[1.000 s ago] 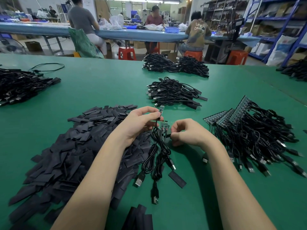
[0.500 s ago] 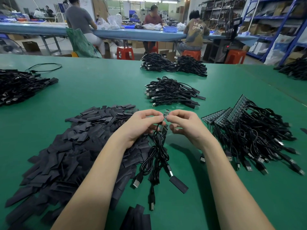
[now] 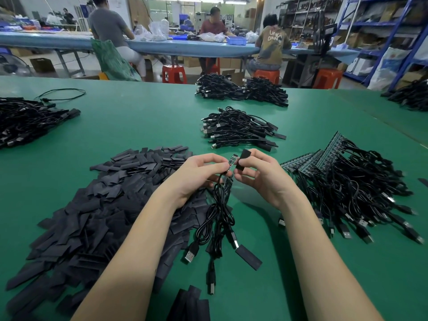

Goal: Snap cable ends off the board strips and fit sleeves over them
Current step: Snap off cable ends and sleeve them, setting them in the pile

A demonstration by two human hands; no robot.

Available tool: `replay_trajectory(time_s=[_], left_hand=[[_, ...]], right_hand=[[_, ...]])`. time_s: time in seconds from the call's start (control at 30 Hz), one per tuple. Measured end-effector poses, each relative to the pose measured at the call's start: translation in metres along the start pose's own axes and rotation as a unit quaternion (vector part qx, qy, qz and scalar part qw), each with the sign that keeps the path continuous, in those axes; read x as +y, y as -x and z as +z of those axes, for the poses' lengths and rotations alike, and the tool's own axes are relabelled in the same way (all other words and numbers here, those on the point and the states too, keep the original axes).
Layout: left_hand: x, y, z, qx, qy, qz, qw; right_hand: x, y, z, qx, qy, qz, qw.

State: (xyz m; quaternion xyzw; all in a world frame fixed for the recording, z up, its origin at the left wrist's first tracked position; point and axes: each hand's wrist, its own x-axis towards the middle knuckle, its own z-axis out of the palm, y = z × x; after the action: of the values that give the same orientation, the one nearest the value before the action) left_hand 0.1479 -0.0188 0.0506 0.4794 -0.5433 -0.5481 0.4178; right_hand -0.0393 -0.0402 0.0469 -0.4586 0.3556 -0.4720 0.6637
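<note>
We find the left hand (image 3: pixel 196 174) pinching a snapped-off cable end (image 3: pixel 232 159), its small board exposed; the right hand (image 3: pixel 257 172) pinches a black sleeve (image 3: pixel 242 160) just beside it — not yet fitted. Sleeved cables (image 3: pixel 238 130) lie heaped further back on the green surface (image 3: pixel 139 126). Board strips (image 3: pixel 324 156) with cables attached remain at right, loose sleeves (image 3: pixel 104 205) at left — we judge much work outstanding.

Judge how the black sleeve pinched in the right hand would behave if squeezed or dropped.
The black sleeve looks thin and flat, so it probably flexes easily. The right hand holds it with fingertips alone, suggesting it is very light. Being flat like those in the sleeve pile, it should lie still, not roll.
</note>
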Motion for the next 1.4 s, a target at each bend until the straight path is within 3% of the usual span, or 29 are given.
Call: replay_trajectory(time_s=[0.23,0.47,1.4], left_hand=[[0.000,0.000,0.001,-0.020,0.018,-0.005,1.000],[0.000,0.001,0.000,-0.032,0.030,-0.006,0.999],[-0.001,0.002,-0.001,-0.062,0.054,-0.001,0.997]], right_hand=[[0.000,-0.001,-0.005,0.033,-0.012,-0.013,0.999],[-0.002,0.003,-0.002,0.025,-0.114,-0.038,0.992],[-0.001,0.007,0.010,0.011,-0.037,-0.045,0.998]])
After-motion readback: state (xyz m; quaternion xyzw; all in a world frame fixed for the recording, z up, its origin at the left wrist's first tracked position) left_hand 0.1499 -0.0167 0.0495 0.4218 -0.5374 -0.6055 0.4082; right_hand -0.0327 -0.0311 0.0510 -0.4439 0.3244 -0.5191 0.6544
